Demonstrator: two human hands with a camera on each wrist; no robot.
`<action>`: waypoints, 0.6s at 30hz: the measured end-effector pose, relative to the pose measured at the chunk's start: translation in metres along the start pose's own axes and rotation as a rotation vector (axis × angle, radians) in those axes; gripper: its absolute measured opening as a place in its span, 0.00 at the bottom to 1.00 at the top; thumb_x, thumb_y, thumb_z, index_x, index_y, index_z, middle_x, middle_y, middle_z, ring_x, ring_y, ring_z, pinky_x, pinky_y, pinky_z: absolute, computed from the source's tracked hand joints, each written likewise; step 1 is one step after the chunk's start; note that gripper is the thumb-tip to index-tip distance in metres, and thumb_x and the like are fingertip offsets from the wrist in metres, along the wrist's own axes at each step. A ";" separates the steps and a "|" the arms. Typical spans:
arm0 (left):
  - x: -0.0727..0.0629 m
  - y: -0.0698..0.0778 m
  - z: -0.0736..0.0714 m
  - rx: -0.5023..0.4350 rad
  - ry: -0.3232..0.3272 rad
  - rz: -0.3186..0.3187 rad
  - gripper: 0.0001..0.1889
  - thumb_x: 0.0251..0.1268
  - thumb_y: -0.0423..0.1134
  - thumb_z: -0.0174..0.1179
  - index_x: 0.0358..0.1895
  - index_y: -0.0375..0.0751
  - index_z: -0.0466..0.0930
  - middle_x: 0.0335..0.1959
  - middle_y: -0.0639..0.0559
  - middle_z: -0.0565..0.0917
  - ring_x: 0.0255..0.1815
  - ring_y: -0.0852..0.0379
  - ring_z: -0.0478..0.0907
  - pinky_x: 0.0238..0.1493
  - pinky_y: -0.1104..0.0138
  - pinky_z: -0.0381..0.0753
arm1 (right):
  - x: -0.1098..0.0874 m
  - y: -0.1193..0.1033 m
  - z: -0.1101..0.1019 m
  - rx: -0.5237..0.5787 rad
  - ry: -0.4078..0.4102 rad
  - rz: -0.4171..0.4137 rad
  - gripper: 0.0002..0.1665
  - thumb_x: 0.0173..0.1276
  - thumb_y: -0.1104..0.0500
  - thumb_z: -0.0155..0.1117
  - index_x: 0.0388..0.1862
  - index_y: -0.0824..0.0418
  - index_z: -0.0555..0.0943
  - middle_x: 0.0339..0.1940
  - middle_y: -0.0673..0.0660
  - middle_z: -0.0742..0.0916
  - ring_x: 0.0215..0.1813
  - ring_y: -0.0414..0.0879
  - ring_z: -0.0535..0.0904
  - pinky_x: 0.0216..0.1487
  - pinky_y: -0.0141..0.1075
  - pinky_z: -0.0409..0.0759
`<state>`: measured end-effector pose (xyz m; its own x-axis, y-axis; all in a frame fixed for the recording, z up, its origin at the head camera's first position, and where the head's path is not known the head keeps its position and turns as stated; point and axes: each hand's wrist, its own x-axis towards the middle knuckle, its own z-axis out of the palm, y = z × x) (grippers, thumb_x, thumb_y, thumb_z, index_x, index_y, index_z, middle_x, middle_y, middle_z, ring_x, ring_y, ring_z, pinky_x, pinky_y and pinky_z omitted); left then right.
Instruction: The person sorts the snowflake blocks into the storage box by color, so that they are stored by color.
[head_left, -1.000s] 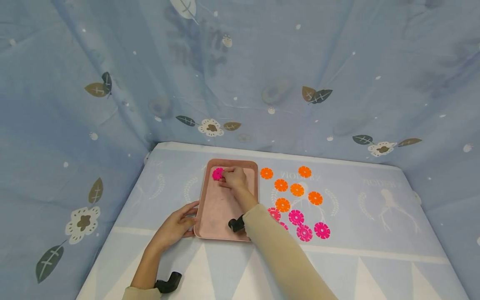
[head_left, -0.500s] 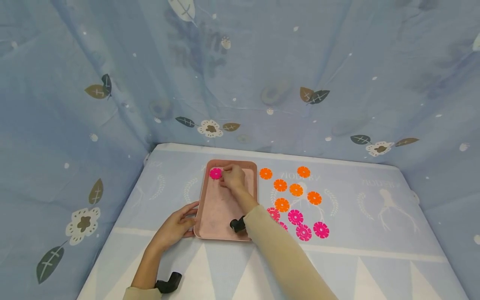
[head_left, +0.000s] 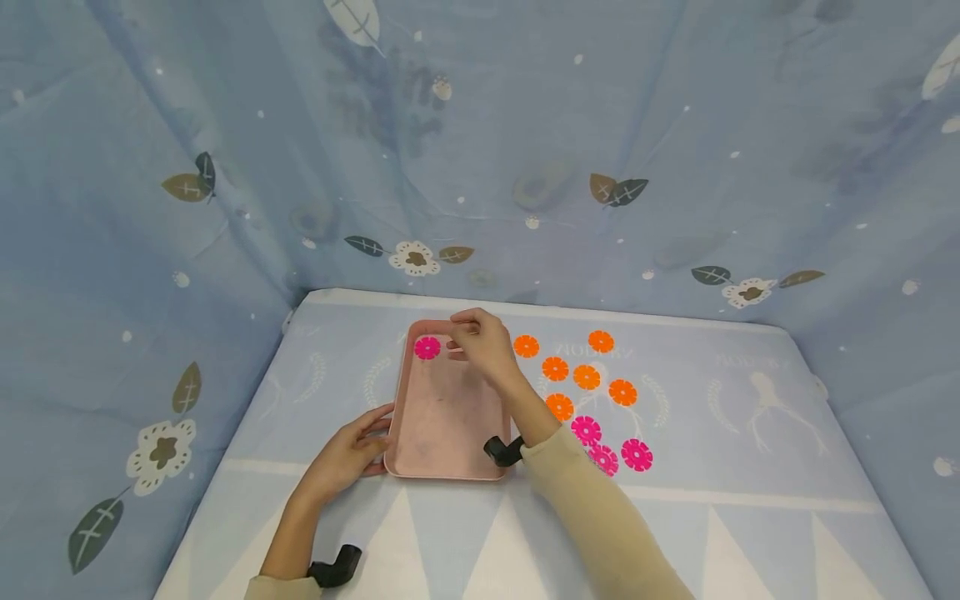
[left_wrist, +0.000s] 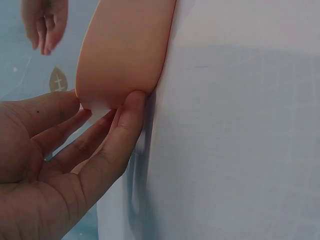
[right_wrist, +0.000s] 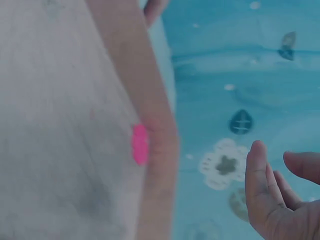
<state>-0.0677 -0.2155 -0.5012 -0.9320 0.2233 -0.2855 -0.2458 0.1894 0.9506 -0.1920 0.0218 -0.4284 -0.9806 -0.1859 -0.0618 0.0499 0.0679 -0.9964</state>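
Observation:
Over the upper right of the pink tray (head_left: 450,417), my right hand (head_left: 487,342) hovers with its fingers apart and loosely bent. The right wrist view shows nothing between the thumb and fingers of that hand (right_wrist: 282,200). One pink notched plastic disc (head_left: 427,348) lies flat in the tray's upper left corner, left of the hand. My left hand (head_left: 348,454) holds the tray's left side, near its lower corner. Close up, its fingers (left_wrist: 125,125) curl against the tray wall (left_wrist: 125,45).
On the cloth-covered table right of the tray lie several orange notched discs (head_left: 587,377). Nearer the front are several pink discs (head_left: 637,455), some partly hidden by the right sleeve (head_left: 600,508). Patterned blue curtain (head_left: 480,167) surrounds the table.
The right hand let go of the pink disc, which now lies in the tray's upper left corner, and moved away up and right. The left hand stayed at the tray's side.

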 end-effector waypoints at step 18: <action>0.002 -0.002 0.000 -0.005 0.004 -0.010 0.29 0.76 0.28 0.52 0.77 0.40 0.60 0.69 0.30 0.67 0.59 0.38 0.77 0.43 0.58 0.87 | -0.064 -0.005 -0.078 -0.047 0.028 -0.074 0.18 0.73 0.57 0.66 0.56 0.65 0.78 0.47 0.66 0.83 0.46 0.62 0.83 0.44 0.43 0.87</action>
<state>-0.0690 -0.2151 -0.5036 -0.9305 0.2179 -0.2945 -0.2563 0.1870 0.9483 -0.1445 0.1093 -0.4148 -0.9863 -0.1643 0.0145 -0.0314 0.1010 -0.9944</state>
